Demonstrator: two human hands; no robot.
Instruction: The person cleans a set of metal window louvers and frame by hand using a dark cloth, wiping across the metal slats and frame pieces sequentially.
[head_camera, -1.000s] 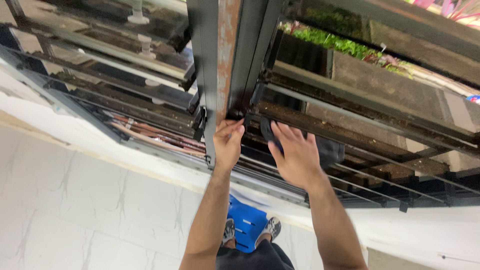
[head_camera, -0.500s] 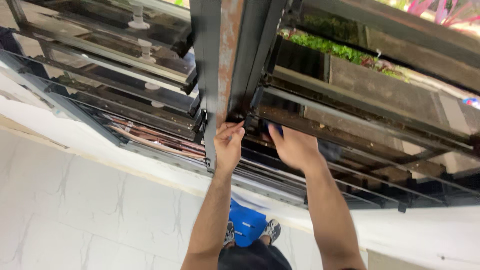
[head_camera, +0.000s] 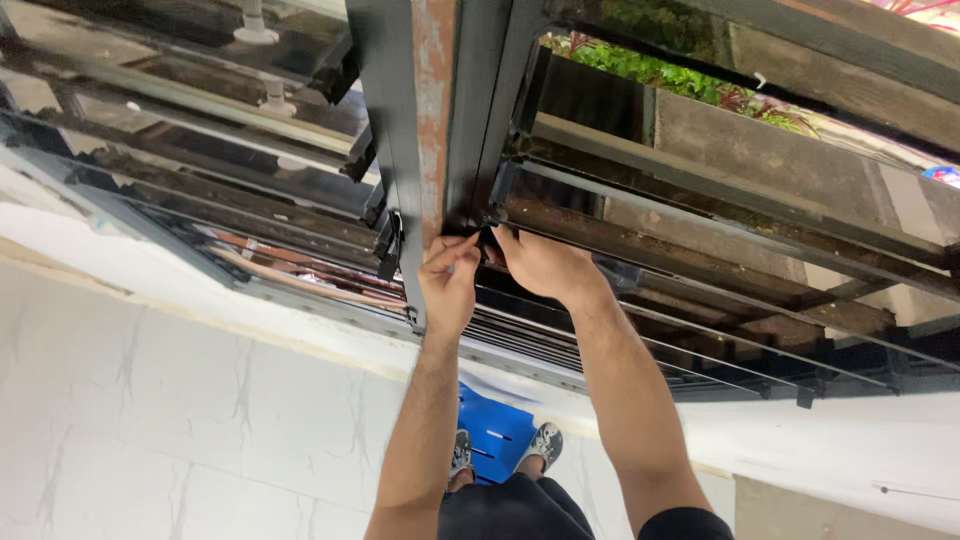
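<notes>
Nearest the camera: dark trousers, two shoes, and a blue plastic stool (head_camera: 497, 432) the person stands on, over a pale marbled tile wall (head_camera: 150, 400). Both bare arms reach up to a louvre window. Left hand (head_camera: 450, 285) sits against the rusty upright post (head_camera: 432, 120), thumb and forefinger pinched together on something small and dark at the post's edge; can't tell what it is. Right hand (head_camera: 540, 265) is just beside it, touching or nearly so, fingers curled in at the end of a rusty metal slat (head_camera: 640, 240) where it meets the post; whether it actually clamps the slat end or only presses on it, can't tell. Judgement: slat and post are stiff steel, flaky with rust, rough rather than slippery, likely sharp at the edges; the slat end fitting by the post is the sensible place to hold, not mid-span. Glass panes (head_camera: 200, 110) left of the post are tilted open, fragile, best kept off. Farther out through the opening: a concrete ledge (head_camera: 780, 150), then green plants (head_camera: 680, 75). Hidden: the joint itself sits behind both hands' fingertips; window top and right side are cut off by the frame.
</notes>
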